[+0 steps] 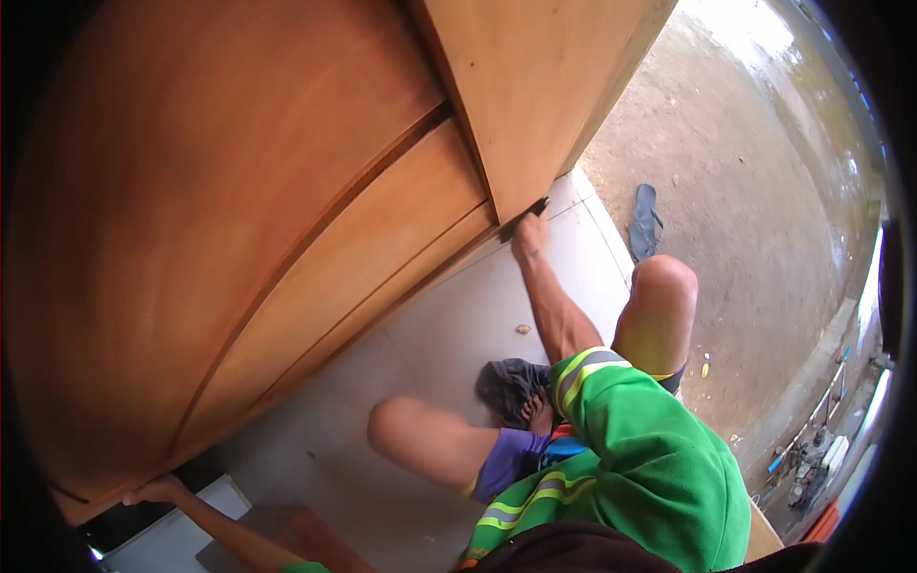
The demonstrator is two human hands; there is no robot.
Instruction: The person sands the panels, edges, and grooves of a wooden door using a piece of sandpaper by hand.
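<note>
A large wooden cabinet point(373, 229) with brown, curved-grooved front panels fills the upper left of the view. My left hand point(158, 490) is closed around its lower edge at the bottom left, its fingers partly hidden. At the cabinet's far lower corner, below the lighter side panel point(535, 86), my right hand point(530, 236) is closed and slightly blurred. Something dark point(541, 206) shows beside its knuckles, but I cannot tell whether it is held or belongs to the cabinet's base. My right arm reaches forward between my bent knees.
Pale floor tiles point(430, 353) lie under me, with a dark crumpled cloth point(511, 387) by my foot. A flip-flop point(646, 222) lies on the brown ground point(716, 286) beyond the tile edge. Tools and assorted items point(812, 463) stand at the far right. A white panel point(181, 535) is near my left forearm.
</note>
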